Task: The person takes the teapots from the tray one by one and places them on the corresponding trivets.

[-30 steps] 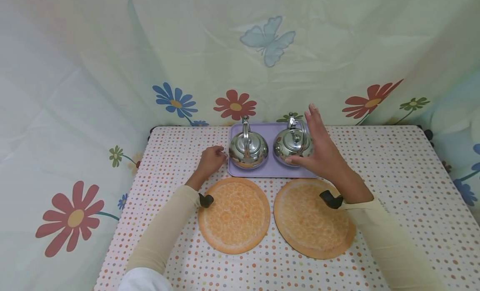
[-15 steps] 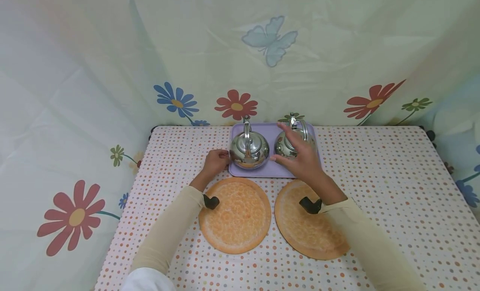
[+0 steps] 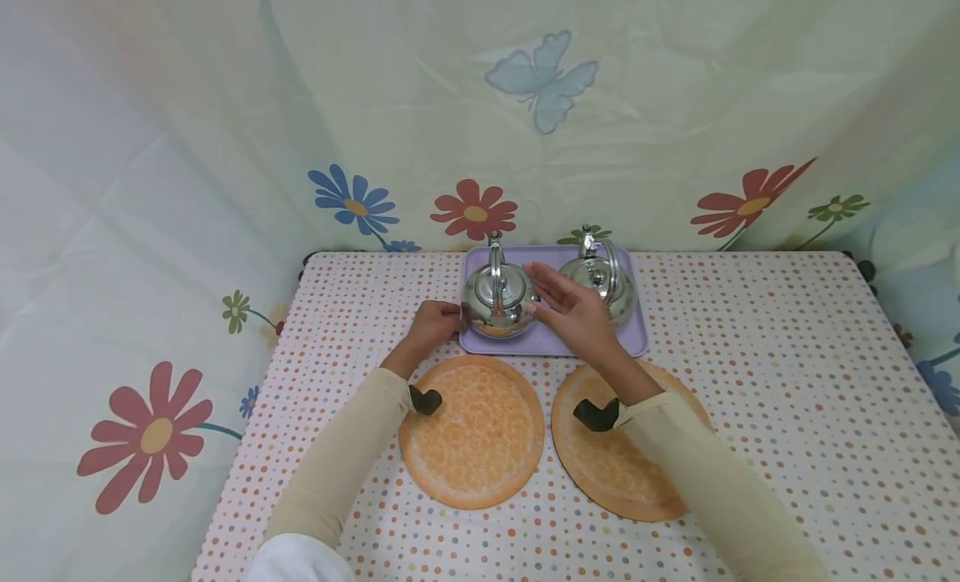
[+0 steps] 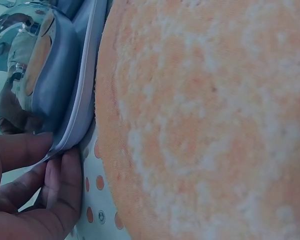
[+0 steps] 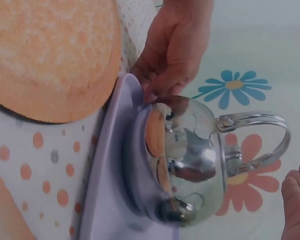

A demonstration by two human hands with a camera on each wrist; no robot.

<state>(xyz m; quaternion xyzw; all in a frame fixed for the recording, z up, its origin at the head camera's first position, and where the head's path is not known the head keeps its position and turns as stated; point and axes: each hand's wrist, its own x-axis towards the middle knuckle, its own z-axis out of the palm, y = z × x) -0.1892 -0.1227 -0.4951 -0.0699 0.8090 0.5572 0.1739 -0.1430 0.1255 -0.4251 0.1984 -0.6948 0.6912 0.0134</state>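
Observation:
Two shiny steel kettles, a left one [image 3: 501, 315] and a right one [image 3: 619, 303], stand upright on a purple tray [image 3: 551, 345]. At the tray's left end, my left hand [image 3: 435, 325] pinches the rim; the left wrist view has the thumb [image 4: 25, 150] on top and the fingers [image 4: 65, 185] beneath. My right hand [image 3: 579, 319] is between the kettles, partly covering the right one, its fingers extended toward the left kettle. In the right wrist view, some of that hand [image 5: 297, 200] appears beside the kettle's handle [image 5: 262, 120], apart from it.
Two round orange-brown mats, a left one [image 3: 472, 436] and a right one [image 3: 622, 449], lie in front of the tray on the dotted tablecloth [image 3: 780, 373]. A flowered curtain [image 3: 622, 148] hangs behind the table.
My right hand has moved left, from the right kettle toward the left one. My left hand has shifted slightly right, onto the tray's rim. The kettles stay on the tray.

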